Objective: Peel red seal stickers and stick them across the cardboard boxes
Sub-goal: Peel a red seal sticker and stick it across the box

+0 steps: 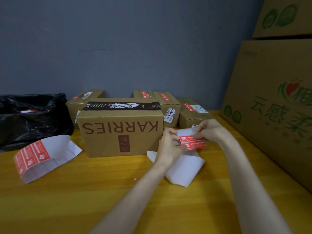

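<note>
Both hands work over the yellow table [101,191], just right of the big KARRIES box [120,130]. The left hand [168,147] has its fingers [174,132] curled shut on the left end of a white backing sheet [185,168], which carries two red seal stickers [194,143] stacked one above the other, each printed with white characters. The right hand [210,130] pinches the sheet's top edge just above the stickers, thumb and fingertips closed on the paper; whether a sticker corner is already lifted cannot be told. The sheet's lower part hangs folded below the hands and rests on the table.

Room is tight to the right: a large carton with green print [273,107] walls that side, with another carton [285,17] stacked on it. Directly beyond the fingers stand three smaller cardboard boxes [194,119], each already bearing a red seal across its top (one also has a white barcode label). A fourth small box [79,102] stands behind the KARRIES box on the far left. The KARRIES box has dark printed tape along its top seam and no red seal visible.

Toward the person and to the left of the fingers the table lies open, apart from tiny red scraps. Farther left lies a curled sticker roll strip [38,157], red seals on its outer face, and beyond it a black rubbish bag [32,117] at the table's left edge.
</note>
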The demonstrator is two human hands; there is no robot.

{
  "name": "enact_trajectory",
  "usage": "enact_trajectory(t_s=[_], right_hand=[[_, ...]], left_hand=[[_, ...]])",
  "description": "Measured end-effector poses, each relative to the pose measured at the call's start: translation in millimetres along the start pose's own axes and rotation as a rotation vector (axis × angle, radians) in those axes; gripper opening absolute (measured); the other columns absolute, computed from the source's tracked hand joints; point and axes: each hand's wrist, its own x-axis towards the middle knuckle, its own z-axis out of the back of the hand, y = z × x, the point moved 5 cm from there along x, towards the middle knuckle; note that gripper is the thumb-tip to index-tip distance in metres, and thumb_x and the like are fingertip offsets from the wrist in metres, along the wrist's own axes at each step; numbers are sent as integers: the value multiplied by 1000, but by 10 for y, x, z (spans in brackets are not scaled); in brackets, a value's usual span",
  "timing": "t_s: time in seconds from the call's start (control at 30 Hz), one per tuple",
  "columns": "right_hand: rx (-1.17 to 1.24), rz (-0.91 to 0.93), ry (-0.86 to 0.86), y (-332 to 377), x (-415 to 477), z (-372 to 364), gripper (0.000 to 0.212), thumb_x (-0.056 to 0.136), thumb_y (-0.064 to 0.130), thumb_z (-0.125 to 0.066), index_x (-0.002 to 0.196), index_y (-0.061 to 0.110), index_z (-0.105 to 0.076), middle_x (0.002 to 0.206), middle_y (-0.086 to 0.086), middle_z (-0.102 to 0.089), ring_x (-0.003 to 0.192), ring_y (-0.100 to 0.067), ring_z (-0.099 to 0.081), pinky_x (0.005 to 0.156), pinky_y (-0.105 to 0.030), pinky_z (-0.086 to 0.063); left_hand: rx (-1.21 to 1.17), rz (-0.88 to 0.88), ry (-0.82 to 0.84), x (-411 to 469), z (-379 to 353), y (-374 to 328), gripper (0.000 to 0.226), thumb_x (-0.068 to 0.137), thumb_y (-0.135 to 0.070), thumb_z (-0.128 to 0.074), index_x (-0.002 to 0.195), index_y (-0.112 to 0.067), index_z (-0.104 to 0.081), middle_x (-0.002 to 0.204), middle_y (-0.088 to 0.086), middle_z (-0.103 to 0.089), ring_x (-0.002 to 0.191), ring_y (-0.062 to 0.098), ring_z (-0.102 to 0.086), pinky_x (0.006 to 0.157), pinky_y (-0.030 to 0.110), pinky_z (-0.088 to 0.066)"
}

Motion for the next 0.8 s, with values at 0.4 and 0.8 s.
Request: enact_trajectory(t_s=[0.4,0.8], right_hand=[[-57,336,123,398,-296,78,21,75,3,-74,63,20,-69,66,-1,-66,63,-9,-56,67,-25,-47],[-53,326,147,497,-392,45,5,76,11,-75,76,17,-75,73,-2,-71,65,-6,-61,64,-15,-50]], left_hand=[[-519,92,-29,-125,-47,-131,19,77,10,-67,75,-8,-60,59,2,-63,46,5,-58,54,14,-48],[-592,155,-88,-147,66,-147,14,85,6,-59,82,-5,-66,81,11,-67,75,17,-64,67,17,-56]])
